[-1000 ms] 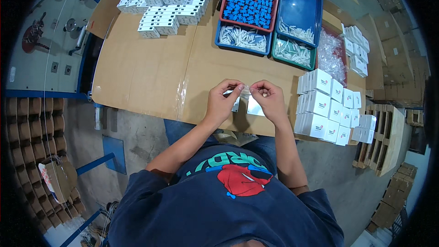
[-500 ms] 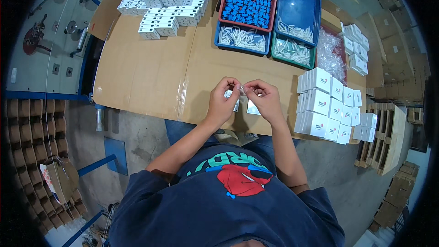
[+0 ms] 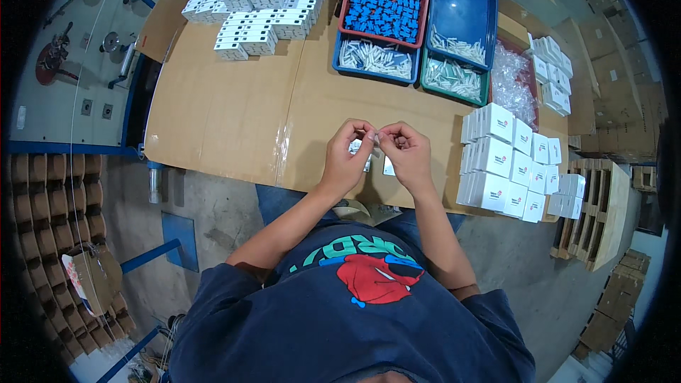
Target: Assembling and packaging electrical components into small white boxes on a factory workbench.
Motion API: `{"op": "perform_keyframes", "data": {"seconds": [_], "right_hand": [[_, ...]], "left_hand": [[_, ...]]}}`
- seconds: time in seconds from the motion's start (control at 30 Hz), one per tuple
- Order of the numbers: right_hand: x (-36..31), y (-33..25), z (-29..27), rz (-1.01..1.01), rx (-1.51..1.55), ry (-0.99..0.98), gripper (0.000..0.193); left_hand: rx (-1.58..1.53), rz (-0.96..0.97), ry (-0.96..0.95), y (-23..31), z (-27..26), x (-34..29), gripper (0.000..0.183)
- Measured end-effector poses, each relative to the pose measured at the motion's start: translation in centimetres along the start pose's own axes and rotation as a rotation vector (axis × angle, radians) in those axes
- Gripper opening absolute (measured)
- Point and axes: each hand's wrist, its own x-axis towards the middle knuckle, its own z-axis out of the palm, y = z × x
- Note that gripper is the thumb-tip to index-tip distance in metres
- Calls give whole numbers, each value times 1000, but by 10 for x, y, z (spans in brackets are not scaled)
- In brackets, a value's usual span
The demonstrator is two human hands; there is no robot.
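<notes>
My left hand [image 3: 345,158] and my right hand [image 3: 409,157] meet over the near part of the cardboard-covered table. Between their pinched thumbs and fingertips is a small whitish piece [image 3: 376,137], mostly hidden, its kind too small to make out. Behind my left fingers lies a white flat part [image 3: 360,147], partly covered by the hand. A white box-like piece [image 3: 388,167] shows at the inner edge of my right hand, which hides the rest of it.
Farther off stand a red tray [image 3: 428,0] of blue plastic parts, blue trays [image 3: 493,7] and a green tray [image 3: 486,92] with small white pieces, and clear plastic bags [image 3: 512,81]. White boxes [image 3: 496,159] are stacked at right, white device blocks [image 3: 266,3] at far left.
My right hand has shifted slightly and turned inward, covering more of the white box-like piece beneath it. Both hands still pinch at the same spot.
</notes>
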Motion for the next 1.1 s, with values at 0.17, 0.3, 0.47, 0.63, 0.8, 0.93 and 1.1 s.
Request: {"op": "perform_keyframes", "data": {"seconds": [0.17,0.3,0.47,0.63,0.8,0.93,1.1], "right_hand": [[-1,-1,-3,-9,-22,-16,9],[0,-1,-5,8,-70,-35,9],[4,-1,-5,7,-82,-43,9],[7,-3,-16,26,-121,-86,8],[6,-4,-14,28,-110,-81,7],[7,2,-16,30,-116,-84,7],[6,0,-15,12,-121,-85,6]], "left_hand": [[1,-17,-24,-2,-5,2,8],[20,-33,-23,-1,-6,3,7],[6,-44,-2,-2,-7,2,9],[-200,-166,11,3,-8,2,10],[-155,-210,-50,3,-11,3,13],[-146,-182,-52,4,-14,4,14],[-105,-187,-47,6,-15,4,13]]}}
